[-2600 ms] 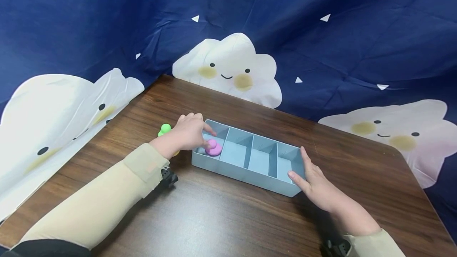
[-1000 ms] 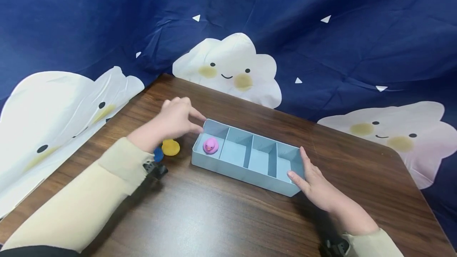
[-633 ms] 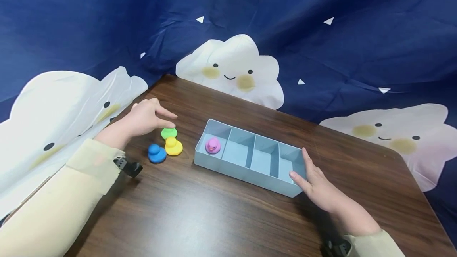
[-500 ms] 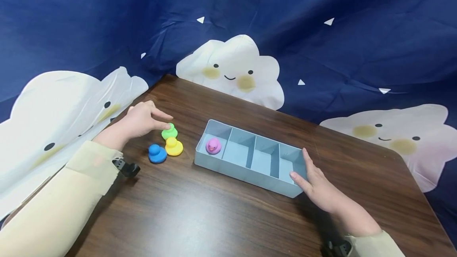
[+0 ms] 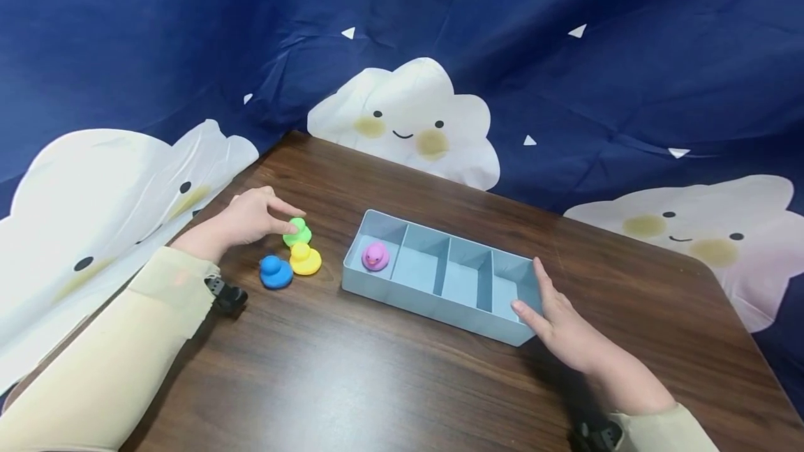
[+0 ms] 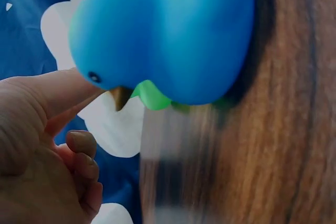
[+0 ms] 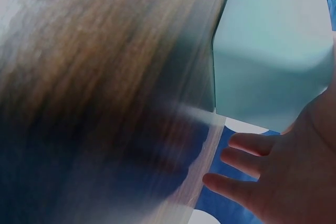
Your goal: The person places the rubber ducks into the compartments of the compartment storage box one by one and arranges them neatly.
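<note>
My left hand (image 5: 251,216) is at a small green rubber duck (image 5: 298,233), its thumb and index finger pinching the duck's head. The duck sits on the table, touching a yellow rubber duck (image 5: 305,259). A blue rubber duck (image 5: 276,272) is nearer to me; in the left wrist view this blue duck (image 6: 199,35) hides most of the green one and my fingertips. My right hand (image 5: 568,326) rests with straight fingers against the right end of a light blue four-section box (image 5: 433,303), thumb over the end section. A purple rubber duck (image 5: 375,257) sits in the box's leftmost section.
The brown wooden table (image 5: 377,382) carries the box at its middle and the loose ducks to the left. Behind its far edge hangs a dark blue curtain (image 5: 534,33) with white clouds. Three box sections right of the purple duck hold nothing.
My left hand released the purple duck in the leftmost section, moved left out of the box, and came down with thumb and finger at the green duck. My right hand stayed at the box end.
</note>
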Tool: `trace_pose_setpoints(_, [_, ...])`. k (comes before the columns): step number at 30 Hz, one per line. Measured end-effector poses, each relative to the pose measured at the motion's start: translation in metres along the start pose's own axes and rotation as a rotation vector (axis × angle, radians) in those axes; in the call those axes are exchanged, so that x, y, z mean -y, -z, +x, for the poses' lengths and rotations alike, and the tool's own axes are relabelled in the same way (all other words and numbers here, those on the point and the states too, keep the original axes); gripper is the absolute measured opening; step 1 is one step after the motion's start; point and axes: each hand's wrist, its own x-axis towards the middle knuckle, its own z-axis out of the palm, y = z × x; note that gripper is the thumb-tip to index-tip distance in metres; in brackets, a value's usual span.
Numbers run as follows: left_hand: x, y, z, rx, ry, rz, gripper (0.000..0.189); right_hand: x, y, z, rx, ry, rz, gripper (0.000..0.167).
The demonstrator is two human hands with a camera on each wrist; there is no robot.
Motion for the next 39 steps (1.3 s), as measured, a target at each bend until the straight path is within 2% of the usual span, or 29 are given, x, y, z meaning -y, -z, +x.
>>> trace_pose_setpoints(8, [-0.001,-0.005,0.003,0.044,0.032,-0.024,0.042,0.001,0.000,0.000,0.002,0.001,0.004,0.088])
trace_pose_setpoints(15, [-0.003,-0.005,0.003,0.029,0.012,-0.029,0.039,0.003,0.001,0.000,0.008,-0.007,0.010,0.088])
trace_pose_setpoints(22, [-0.007,0.001,0.003,0.006,-0.016,-0.015,0.038,0.002,0.001,0.000,0.017,-0.023,0.006,0.088])
trace_pose_setpoints(27, [-0.017,0.007,0.002,-0.004,-0.050,-0.003,0.038,0.002,0.001,0.000,0.022,-0.038,0.007,0.088])
trace_pose_setpoints(32, [-0.030,0.012,-0.001,-0.045,-0.101,0.018,0.038,0.000,0.001,0.001,0.026,-0.031,0.002,0.088])
trace_pose_setpoints(39, [-0.052,0.016,-0.005,-0.066,-0.119,0.016,0.034,-0.001,0.002,0.002,0.040,-0.027,-0.005,0.093])
